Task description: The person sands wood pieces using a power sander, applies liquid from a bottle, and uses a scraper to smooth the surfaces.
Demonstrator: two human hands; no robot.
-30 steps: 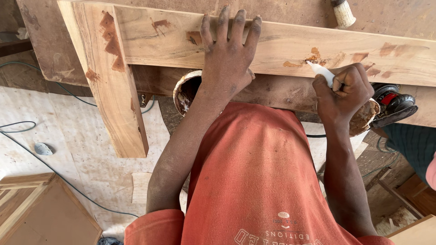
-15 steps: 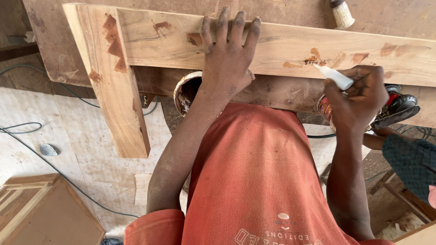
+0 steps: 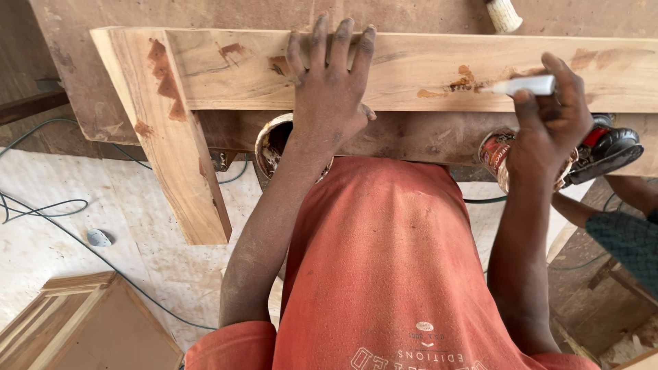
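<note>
A pale wooden frame (image 3: 425, 68) with reddish filler patches lies on a brown board; one long rail runs across the top and a shorter leg (image 3: 175, 151) comes down at the left. My left hand (image 3: 329, 89) rests flat on the rail, fingers spread over its far edge. My right hand (image 3: 552, 113) grips a small white spatula (image 3: 524, 85) whose tip touches an orange-brown filler patch (image 3: 462, 81) on the rail. My orange shirt fills the lower middle.
A round tin (image 3: 271, 144) sits under the rail by my left wrist, another tin (image 3: 495, 154) and a red-black power tool (image 3: 606, 147) under my right hand. Cables (image 3: 41, 205) trail over the pale floor. A wooden panel (image 3: 82, 329) lies lower left. Another person's arm (image 3: 617, 219) shows at right.
My right hand has risen from below the rail up onto it, bringing the white spatula tip to the filler patch. My left hand has stayed flat on the rail.
</note>
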